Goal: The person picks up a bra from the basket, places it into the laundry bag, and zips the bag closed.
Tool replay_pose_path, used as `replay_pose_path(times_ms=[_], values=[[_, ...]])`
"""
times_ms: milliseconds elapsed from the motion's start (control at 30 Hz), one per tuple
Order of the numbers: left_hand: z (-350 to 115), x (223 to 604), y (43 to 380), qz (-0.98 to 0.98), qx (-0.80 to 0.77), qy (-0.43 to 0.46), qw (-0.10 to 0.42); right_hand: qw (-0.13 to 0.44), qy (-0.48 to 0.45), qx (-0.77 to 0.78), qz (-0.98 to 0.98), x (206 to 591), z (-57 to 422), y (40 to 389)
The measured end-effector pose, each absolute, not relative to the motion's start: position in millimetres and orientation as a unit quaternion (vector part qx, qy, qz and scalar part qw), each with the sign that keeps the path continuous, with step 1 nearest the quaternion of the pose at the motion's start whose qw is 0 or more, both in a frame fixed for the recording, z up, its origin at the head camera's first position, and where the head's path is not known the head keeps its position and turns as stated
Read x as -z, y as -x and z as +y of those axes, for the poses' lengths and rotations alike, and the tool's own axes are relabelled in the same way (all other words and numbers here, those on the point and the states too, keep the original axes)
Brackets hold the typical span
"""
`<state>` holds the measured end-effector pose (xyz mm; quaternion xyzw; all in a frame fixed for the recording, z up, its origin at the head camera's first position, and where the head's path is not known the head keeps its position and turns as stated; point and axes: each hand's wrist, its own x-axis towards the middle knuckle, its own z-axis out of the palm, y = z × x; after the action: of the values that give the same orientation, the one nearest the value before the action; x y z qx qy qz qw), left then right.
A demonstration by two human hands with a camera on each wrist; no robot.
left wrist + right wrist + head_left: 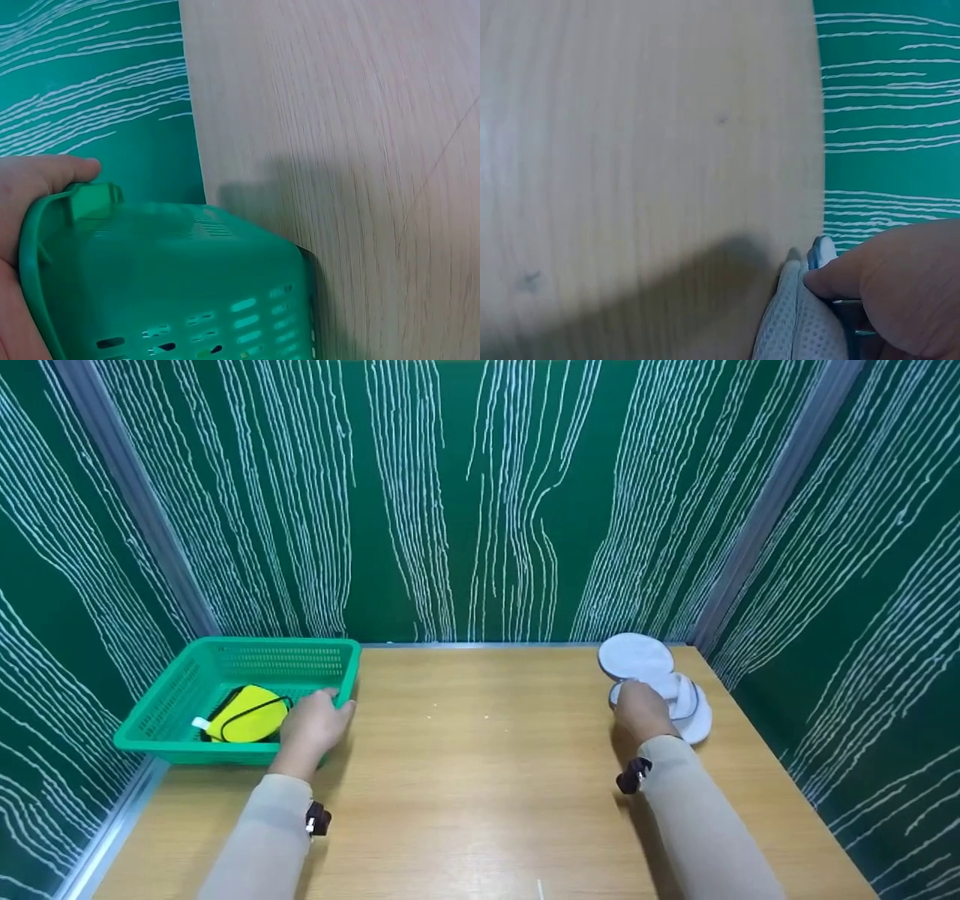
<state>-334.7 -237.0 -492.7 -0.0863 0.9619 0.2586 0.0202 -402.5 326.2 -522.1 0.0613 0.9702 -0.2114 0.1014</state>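
At the table's left side, my left hand (pixel 313 725) grips the right rim of a green plastic basket (pixel 154 745). Inside the basket lies a flat yellow piece (pixel 259 716) with black edging, a black cord and a small white tag. The left wrist view shows the thumb over the rim and the basket's slotted wall (pixel 172 277). At the far right, my right hand (pixel 641 711) pinches the edge of a pair of light grey slippers (pixel 636 656). Close up, their pale textured soles (pixel 817 330) stand on edge beside the thumb; the other fingers are mostly hidden.
A wooden table (pixel 480 780) spans the space between the hands. Green walls (pixel 461 510) with white wavy lines enclose it at the back and sides, joined by grey corner posts (pixel 772 502). A dark device (pixel 318 818) is strapped at each wrist.
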Motion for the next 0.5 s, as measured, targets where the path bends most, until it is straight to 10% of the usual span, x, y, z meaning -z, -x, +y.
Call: replay_pose_path(times_ms=[500], values=[[-237,493,335,0.962,-0.258,0.087,0.024,0.047,-0.009,0.144,0.988,540,313,412]])
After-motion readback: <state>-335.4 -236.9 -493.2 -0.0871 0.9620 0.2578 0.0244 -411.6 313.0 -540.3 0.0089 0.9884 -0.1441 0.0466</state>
